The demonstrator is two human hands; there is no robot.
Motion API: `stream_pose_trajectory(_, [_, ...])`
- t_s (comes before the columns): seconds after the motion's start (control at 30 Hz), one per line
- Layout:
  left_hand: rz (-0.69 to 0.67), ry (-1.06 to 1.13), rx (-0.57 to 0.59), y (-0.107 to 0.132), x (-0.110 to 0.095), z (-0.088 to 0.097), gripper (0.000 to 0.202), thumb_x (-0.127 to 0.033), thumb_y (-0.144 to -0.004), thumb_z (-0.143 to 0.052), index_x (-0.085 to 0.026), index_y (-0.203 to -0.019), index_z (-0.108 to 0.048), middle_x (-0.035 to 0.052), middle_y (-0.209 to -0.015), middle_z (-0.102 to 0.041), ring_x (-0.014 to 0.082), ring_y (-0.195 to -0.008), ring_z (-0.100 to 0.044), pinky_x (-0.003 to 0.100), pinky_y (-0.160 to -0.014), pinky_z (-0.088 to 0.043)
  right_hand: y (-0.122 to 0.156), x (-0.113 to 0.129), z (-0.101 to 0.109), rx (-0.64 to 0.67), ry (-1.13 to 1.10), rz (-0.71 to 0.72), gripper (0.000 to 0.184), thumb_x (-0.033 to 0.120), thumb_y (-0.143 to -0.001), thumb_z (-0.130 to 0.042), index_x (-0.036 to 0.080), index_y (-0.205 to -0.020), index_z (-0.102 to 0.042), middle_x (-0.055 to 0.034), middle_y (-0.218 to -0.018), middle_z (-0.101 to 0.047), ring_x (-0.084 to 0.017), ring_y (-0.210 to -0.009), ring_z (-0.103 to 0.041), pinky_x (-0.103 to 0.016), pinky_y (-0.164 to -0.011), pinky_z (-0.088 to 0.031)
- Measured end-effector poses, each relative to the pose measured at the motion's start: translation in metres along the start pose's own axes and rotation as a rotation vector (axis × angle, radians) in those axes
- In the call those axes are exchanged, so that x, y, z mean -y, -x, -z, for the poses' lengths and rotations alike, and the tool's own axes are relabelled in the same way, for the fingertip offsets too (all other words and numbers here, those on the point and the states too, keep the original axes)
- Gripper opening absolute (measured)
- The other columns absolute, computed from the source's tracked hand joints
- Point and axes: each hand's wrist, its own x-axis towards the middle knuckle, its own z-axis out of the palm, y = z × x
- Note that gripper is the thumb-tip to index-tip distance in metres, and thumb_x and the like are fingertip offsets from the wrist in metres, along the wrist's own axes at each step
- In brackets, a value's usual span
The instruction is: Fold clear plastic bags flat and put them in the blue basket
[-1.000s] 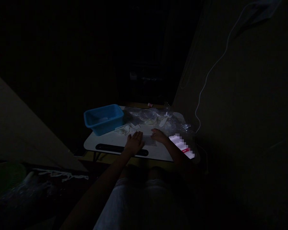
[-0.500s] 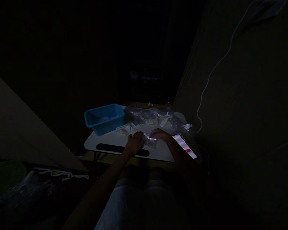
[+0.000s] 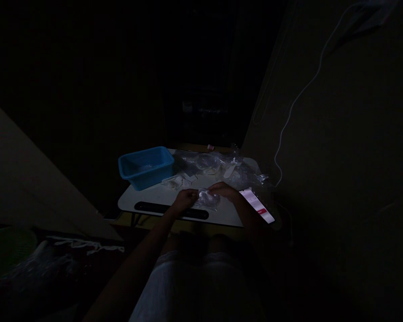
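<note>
Since the earlier frame your left grip has curled from flat, and the clear plastic bag has bunched up. Bag lies between both hands, over the near part of the white surface. Left pinched on its left edge; right grip at its far side, closure too dark to tell. Likely light, limp, slippery: hold opposite edges.

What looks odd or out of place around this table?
It's oddly dark for handling clear plastic. The lit phone lies slantwise at the right end of the table, and crumpled sheeting sprawls along the back. I see no spill, though shadows hide much.
</note>
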Motion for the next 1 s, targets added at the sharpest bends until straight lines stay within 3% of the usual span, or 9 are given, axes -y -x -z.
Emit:
stream_pose_trajectory(0.37, [-0.022, -0.042, 0.007, -0.005, 0.008, 0.001, 0.022, -0.031, -0.060, -0.055, -0.012, -0.068, -0.063, -0.0004, -0.056, -0.057, 0.0085, -0.048, -0.047, 0.019, -0.046, -0.036, -0.002, -0.008, -0.002, -0.035, 0.136, 0.082, 0.014, 0.022, -0.057, -0.062, 0.012, -0.066, -0.066, 0.0021, -0.054, -0.059, -0.010, -0.052, -0.052, -0.022, -0.054, -0.040])
stream_pose_trajectory(0.53, [-0.033, 0.012, 0.029, -0.013, -0.002, 0.000, 0.031, -0.031, -0.064, -0.054, -0.009, -0.085, -0.063, -0.0013, -0.052, -0.054, 0.0062, -0.040, -0.040, 0.019, -0.040, -0.032, 0.000, 0.001, -0.006, -0.084, 0.239, 0.107, 0.007, 0.015, -0.058, -0.059, 0.013, -0.062, -0.065, 0.0022, -0.052, -0.058, -0.012, -0.053, -0.053, -0.022, -0.053, -0.039])
stream_pose_trajectory(0.6, [-0.079, -0.006, 0.046, -0.023, -0.016, 0.005, 0.030, -0.028, -0.065, -0.052, -0.011, -0.087, -0.063, -0.0014, -0.053, -0.055, 0.0067, -0.041, -0.042, 0.019, -0.042, -0.034, 0.003, 0.011, -0.007, -0.121, 0.280, 0.128, 0.008, 0.013, -0.060, -0.058, 0.015, -0.063, -0.065, 0.0017, -0.057, -0.060, -0.013, -0.059, -0.055, -0.023, -0.057, -0.040])
stream_pose_trajectory(0.7, [-0.271, -0.274, 0.017, -0.035, -0.040, 0.015, 0.016, -0.018, -0.063, -0.051, -0.013, -0.071, -0.064, 0.0006, -0.062, -0.060, 0.0099, -0.054, -0.050, 0.021, -0.054, -0.041, 0.014, 0.030, -0.006, -0.251, 0.384, 0.198, 0.012, 0.014, -0.065, -0.055, 0.018, -0.069, -0.065, -0.0005, -0.072, -0.063, -0.016, -0.076, -0.055, -0.026, -0.070, -0.039])
stream_pose_trajectory(0.77, [-0.381, -0.434, -0.028, -0.037, -0.049, 0.019, 0.017, -0.015, -0.064, -0.050, -0.014, -0.072, -0.064, 0.0022, -0.069, -0.062, 0.0114, -0.059, -0.052, 0.023, -0.060, -0.043, 0.025, 0.039, -0.006, -0.458, 0.633, 0.368, 0.013, 0.018, -0.071, -0.053, 0.020, -0.075, -0.065, -0.0024, -0.086, -0.063, -0.018, -0.090, -0.051, -0.030, -0.079, -0.035])
stream_pose_trajectory(0.83, [-0.467, -0.555, -0.050, -0.029, -0.048, 0.020, 0.019, -0.014, -0.068, -0.047, -0.015, -0.078, -0.064, 0.0039, -0.076, -0.063, 0.0131, -0.065, -0.054, 0.025, -0.065, -0.043, 0.038, 0.041, -0.009, -0.534, 0.809, 0.444, 0.014, 0.019, -0.074, -0.050, 0.021, -0.079, -0.064, -0.0034, -0.091, -0.062, -0.019, -0.095, -0.047, -0.033, -0.083, -0.031])
stream_pose_trajectory(1.0, [-0.564, -0.723, 0.072, 0.007, -0.015, 0.014, 0.021, -0.014, -0.072, -0.045, -0.015, -0.081, -0.064, 0.0076, -0.086, -0.063, 0.0174, -0.084, -0.055, 0.029, -0.077, -0.043, 0.067, 0.015, -0.025, -0.361, 1.031, 0.469, 0.021, 0.018, -0.076, -0.048, 0.022, -0.091, -0.062, -0.0039, -0.102, -0.058, -0.018, -0.103, -0.043, -0.032, -0.086, -0.028])
